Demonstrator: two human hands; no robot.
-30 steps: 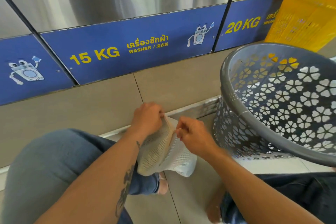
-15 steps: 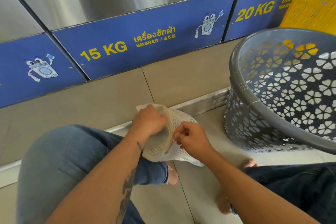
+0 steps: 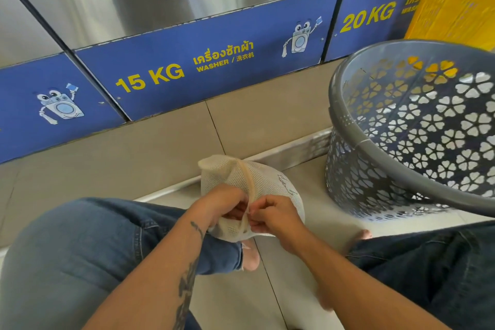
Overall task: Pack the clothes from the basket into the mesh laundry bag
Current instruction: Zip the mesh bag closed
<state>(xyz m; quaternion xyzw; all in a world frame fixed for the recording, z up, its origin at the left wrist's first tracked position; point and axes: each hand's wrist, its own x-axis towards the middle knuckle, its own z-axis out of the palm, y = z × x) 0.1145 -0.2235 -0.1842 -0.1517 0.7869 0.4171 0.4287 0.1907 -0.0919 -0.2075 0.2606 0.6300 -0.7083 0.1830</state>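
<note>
Both forearms came in from the bottom edge and met at lower centre of the frame. Left forearm tattooed, angled up to the right; right forearm angled up to the left. Left hand [image 3: 223,202] was curled, knuckles up, fingers bunched into the cream mesh laundry bag [image 3: 257,182] on the left side of its tan zipper strip. Right hand [image 3: 273,213] sat just beside it, thumb and fingertips pinched together on the bag at the strip's near end; what exactly it pinched, a zipper pull or just fabric, was too small to tell. The two hands were nearly touching.

The bag looked stuffed and rounded, held over the tiled floor [image 3: 294,276] between the knees, above a bare foot [image 3: 250,254]. Its contents did not show through the mesh. Its lower part was hidden behind the hands. Jeans-clad legs filled lower left and lower right, both cut off by the frame.

Right of the bag, apart from it, the grey basket [image 3: 375,158] with flower-shaped cut-outs stood tilted on the floor, right side cut off; no clothes were visible in the part shown. Behind it, upper right, a yellow crate [image 3: 455,2], blurred and cropped. Across the top, steel washer fronts with a blue band [image 3: 187,61] reading "15 KG" and "20 KG".
</note>
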